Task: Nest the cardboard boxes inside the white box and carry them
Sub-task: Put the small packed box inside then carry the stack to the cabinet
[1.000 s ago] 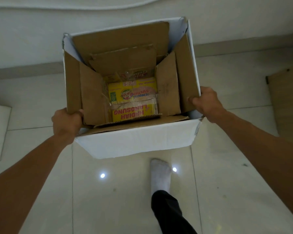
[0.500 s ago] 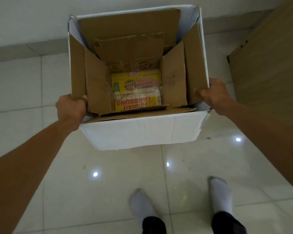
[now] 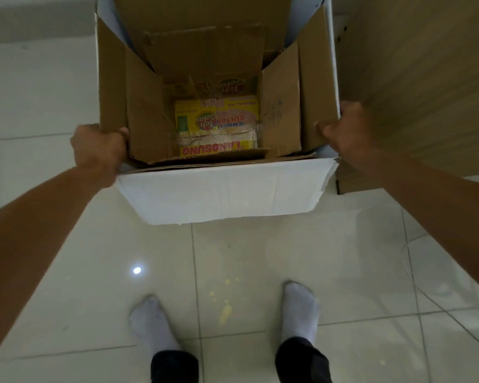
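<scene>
I hold a white box [image 3: 219, 189] up off the floor, open at the top. A brown cardboard box [image 3: 144, 111] is nested inside it with its flaps standing up along the walls. At the bottom lies a yellow printed carton [image 3: 216, 120] with red lettering. My left hand [image 3: 98, 150] grips the left rim, thumb inside the cardboard. My right hand [image 3: 343, 134] grips the right rim the same way. The far edge of the white box runs out of the top of the frame.
A wooden panel [image 3: 426, 78] stands close on the right, just beyond my right hand. Glossy white floor tiles [image 3: 67, 272] lie below, with my two socked feet [image 3: 299, 308] side by side. A pale wall base runs at the far left.
The view has swung right and closer: the wooden panel now fills the right side. My feet have come to stand together. Both hands keep the same grip on the box.
</scene>
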Demonstrator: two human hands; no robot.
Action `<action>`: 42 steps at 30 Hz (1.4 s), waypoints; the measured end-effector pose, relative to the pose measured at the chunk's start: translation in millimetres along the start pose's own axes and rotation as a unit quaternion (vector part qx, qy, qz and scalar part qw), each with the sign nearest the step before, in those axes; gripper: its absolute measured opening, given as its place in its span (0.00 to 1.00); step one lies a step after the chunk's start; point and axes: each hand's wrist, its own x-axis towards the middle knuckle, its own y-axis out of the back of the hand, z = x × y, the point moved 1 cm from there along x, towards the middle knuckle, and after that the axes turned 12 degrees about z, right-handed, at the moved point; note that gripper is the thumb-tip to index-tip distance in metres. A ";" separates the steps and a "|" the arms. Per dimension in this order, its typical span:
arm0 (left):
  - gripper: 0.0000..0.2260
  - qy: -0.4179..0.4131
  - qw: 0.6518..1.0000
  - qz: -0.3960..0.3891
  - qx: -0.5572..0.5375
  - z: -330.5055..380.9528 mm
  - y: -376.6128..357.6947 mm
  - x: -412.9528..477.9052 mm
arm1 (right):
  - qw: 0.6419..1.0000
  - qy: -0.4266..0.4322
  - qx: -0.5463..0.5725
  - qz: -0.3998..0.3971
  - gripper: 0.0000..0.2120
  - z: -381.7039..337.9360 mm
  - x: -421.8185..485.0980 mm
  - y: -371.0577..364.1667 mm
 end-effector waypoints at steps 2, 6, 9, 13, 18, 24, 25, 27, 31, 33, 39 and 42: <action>0.13 -0.006 1.000 -0.006 -0.001 10.0 -6.7 -6.5 | 0.999 0.014 -0.034 0.022 0.21 4.9 8.3 5.1; 0.13 -0.005 1.000 -0.016 0.002 28.1 -20.4 -23.4 | 0.993 0.029 -0.106 0.046 0.23 15.0 20.8 17.1; 0.12 -0.010 0.999 -0.029 -0.008 41.4 -30.4 -38.0 | 0.984 0.041 -0.158 0.065 0.25 19.0 26.0 30.7; 0.07 -0.025 0.998 -0.047 -0.029 56.1 -44.0 -56.0 | 0.969 0.078 -0.218 0.085 0.26 22.3 25.9 49.8; 0.04 -0.039 0.997 -0.054 -0.029 66.6 -52.0 -66.4 | 0.978 0.058 -0.189 0.062 0.31 19.2 24.6 57.6; 0.08 -0.058 0.996 -0.060 -0.008 67.2 -54.3 -66.4 | 0.979 0.090 -0.175 0.061 0.21 21.2 14.7 56.0; 0.08 -0.060 0.996 -0.062 -0.006 68.2 -54.1 -66.5 | 0.978 0.091 -0.180 0.055 0.21 21.5 13.6 57.0; 0.09 -0.061 0.996 -0.072 -0.004 69.4 -54.0 -65.1 | 0.976 0.093 -0.191 0.046 0.21 22.2 12.1 58.6; 0.07 -0.053 0.993 -0.106 -0.002 67.9 -51.7 -58.3 | 0.964 0.132 -0.229 0.039 0.25 19.2 2.6 59.6; 0.09 -0.052 0.991 -0.119 -0.003 67.6 -50.0 -56.3 | 0.960 0.143 -0.239 0.031 0.27 17.8 -3.1 58.5; 0.12 -0.049 0.990 -0.135 -0.007 71.0 -52.5 -56.8 | 0.970 0.119 -0.207 0.040 0.17 16.1 -5.8 62.1; 0.13 -0.050 0.987 -0.156 -0.001 70.6 -53.6 -53.6 | 0.969 0.136 -0.202 0.041 0.15 16.6 -5.1 63.9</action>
